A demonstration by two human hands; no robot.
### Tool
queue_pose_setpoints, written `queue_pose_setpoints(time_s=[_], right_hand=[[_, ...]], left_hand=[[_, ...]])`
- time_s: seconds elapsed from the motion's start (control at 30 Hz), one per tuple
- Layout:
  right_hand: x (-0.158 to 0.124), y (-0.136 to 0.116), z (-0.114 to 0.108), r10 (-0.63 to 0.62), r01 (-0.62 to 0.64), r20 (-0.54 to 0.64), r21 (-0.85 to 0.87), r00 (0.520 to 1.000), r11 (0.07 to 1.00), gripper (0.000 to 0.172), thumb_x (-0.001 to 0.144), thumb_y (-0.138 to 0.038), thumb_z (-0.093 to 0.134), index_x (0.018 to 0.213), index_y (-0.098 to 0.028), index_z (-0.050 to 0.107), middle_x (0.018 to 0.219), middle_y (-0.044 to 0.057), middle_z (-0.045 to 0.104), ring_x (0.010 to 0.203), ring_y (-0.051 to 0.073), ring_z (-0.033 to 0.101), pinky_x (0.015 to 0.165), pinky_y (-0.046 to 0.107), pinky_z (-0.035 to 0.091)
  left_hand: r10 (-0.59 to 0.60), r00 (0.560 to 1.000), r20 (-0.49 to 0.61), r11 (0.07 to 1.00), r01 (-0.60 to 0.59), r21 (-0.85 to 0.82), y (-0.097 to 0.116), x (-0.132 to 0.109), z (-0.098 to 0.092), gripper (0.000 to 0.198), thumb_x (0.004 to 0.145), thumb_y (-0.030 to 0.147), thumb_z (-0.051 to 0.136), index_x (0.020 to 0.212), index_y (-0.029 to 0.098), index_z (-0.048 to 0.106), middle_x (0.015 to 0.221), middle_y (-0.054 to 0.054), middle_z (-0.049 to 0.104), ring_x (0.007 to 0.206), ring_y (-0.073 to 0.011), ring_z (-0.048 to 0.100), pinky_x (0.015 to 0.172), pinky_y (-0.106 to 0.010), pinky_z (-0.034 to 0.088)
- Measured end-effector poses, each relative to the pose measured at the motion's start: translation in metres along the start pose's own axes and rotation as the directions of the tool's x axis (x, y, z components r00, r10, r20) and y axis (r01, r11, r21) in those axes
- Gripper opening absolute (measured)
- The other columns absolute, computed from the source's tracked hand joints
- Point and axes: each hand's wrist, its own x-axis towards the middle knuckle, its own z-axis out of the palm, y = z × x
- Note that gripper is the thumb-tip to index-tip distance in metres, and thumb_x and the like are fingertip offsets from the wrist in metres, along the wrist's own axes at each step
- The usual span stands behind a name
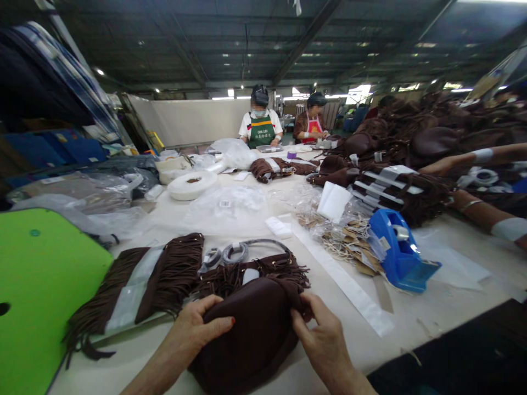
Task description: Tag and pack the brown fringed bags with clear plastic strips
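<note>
A dark brown handbag (247, 334) lies at the near edge of the table, its smooth rounded side toward me. My left hand (203, 329) grips its left upper edge, thumb lying on the surface and fingers behind. On the right, my right hand (317, 323) pinches the bag's edge between thumb and fingers. Fringe, metal eyelets and a wrapped strap (263, 241) show at the bag's far side, with a small white piece (250, 276) at its top. Left of it rests a fringed brown bag (140, 280) with a pale wrapping band across it.
A blue tape dispenser (401, 252) stands at right beside tags with string (354, 241). A white strip (341, 280) crosses the table. Behind are a white roll (192, 185) and clear plastic bags (226, 206). A green board (45, 296) stands left. Another person's arms (481, 208) reach in from the right.
</note>
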Motion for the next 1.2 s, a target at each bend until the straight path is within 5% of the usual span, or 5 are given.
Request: queue_pose_setpoints(time_s=[0.17,0.37,0.53,0.9,1.2], right_hand=[[0.018,0.0,-0.008,0.25,-0.511,0.478,0.557,0.842,0.655,0.027,0.061,-0.021,0.073,0.087,-0.019,0.065,0.074,0.0,0.068,0.067,0.013,0.061,0.061,0.023,0.045],[0.019,0.012,0.0,0.155,-0.751,0.735,0.64,0.66,0.166,0.037,0.051,-0.018,0.081,0.085,-0.015,0.068,0.074,0.0,0.071,0.062,0.009,0.062,0.059,0.017,0.043],[0.019,0.009,-0.006,0.173,-0.751,0.731,0.635,0.66,0.183,0.036,0.055,-0.023,0.081,0.088,-0.016,0.067,0.078,0.001,0.069,0.068,0.01,0.062,0.064,0.018,0.044],[-0.045,-0.003,-0.001,0.393,-0.455,0.231,0.442,0.89,0.773,0.032,0.065,-0.039,0.073,0.086,-0.019,0.059,0.075,0.0,0.061,0.07,0.016,0.054,0.065,0.026,0.043],[-0.016,0.001,-0.008,0.27,-0.636,0.589,0.597,0.761,0.49,0.044,0.053,-0.035,0.081,0.084,-0.02,0.054,0.077,0.0,0.064,0.071,0.017,0.059,0.063,0.027,0.044]], left_hand=[[-0.015,1.0,-0.009,0.999,0.015,-0.05,-0.004,0.006,-0.005,0.038,0.058,0.048,0.068,0.077,0.015,0.063,0.07,-0.001,0.065,0.065,-0.0198,0.059,0.057,-0.028,0.046],[0.032,0.998,-0.048,0.998,-0.034,-0.05,-0.019,0.015,-0.006,0.034,0.061,0.045,0.068,0.078,0.015,0.064,0.075,-0.002,0.065,0.071,-0.0202,0.059,0.064,-0.029,0.045],[0.032,0.997,-0.074,0.998,-0.035,-0.048,-0.022,0.015,-0.004,0.034,0.062,0.046,0.067,0.078,0.016,0.064,0.073,-0.001,0.064,0.069,-0.0191,0.058,0.062,-0.028,0.045],[0.007,0.988,-0.157,0.997,-0.018,-0.074,-0.017,0.012,0.005,0.033,0.056,0.045,0.07,0.072,0.017,0.066,0.067,0.0,0.065,0.066,-0.0193,0.058,0.06,-0.027,0.044],[0.054,0.987,-0.154,0.995,-0.067,-0.079,-0.016,0.012,0.003,0.033,0.059,0.046,0.067,0.075,0.017,0.065,0.069,0.001,0.064,0.064,-0.0174,0.057,0.059,-0.026,0.043]])
